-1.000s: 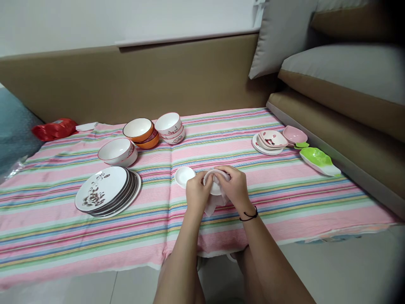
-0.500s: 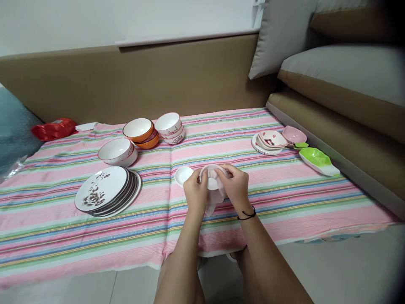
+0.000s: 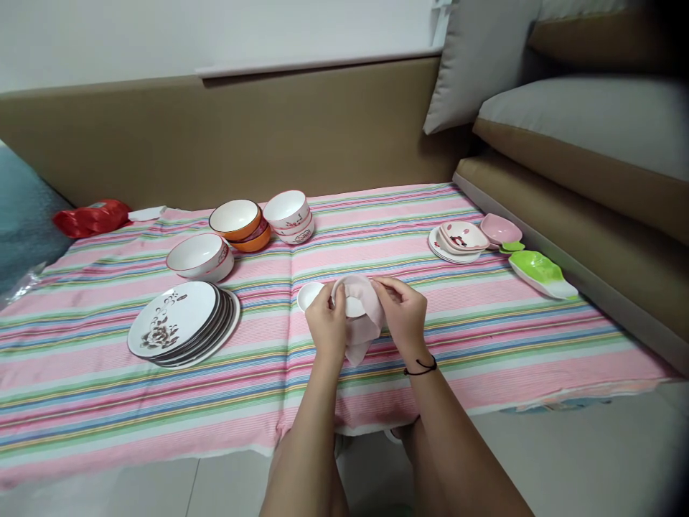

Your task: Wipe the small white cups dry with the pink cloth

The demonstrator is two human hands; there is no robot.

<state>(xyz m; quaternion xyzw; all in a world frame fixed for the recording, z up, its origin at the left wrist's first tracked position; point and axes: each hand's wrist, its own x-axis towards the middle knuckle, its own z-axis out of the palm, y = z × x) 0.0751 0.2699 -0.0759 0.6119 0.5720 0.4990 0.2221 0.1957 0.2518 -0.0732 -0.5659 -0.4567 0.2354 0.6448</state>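
Observation:
My left hand [image 3: 327,324] is closed on the left rim of a small white dish [image 3: 355,307], held tilted above the striped cloth. My right hand [image 3: 405,314] pinches a thin pale pink wiping cloth [image 3: 364,330] at the dish's right rim. Part of this cloth lies inside the dish, and a corner hangs below it. Just left of my left hand, a second small white dish [image 3: 308,294] lies on the striped cloth, partly hidden by my fingers.
Stacked plates [image 3: 172,323], white bowls [image 3: 197,257], orange bowls [image 3: 237,221] and more white bowls [image 3: 286,212] stand on the left. To the right are pink dishes [image 3: 463,237] and a green leaf-shaped dish [image 3: 541,273]. A striped cloth [image 3: 242,409] covers the surface.
The held dish and my left hand have shifted slightly left. My right fingers have moved from inside the dish to its right edge, drawing the wiping cloth over the rim.

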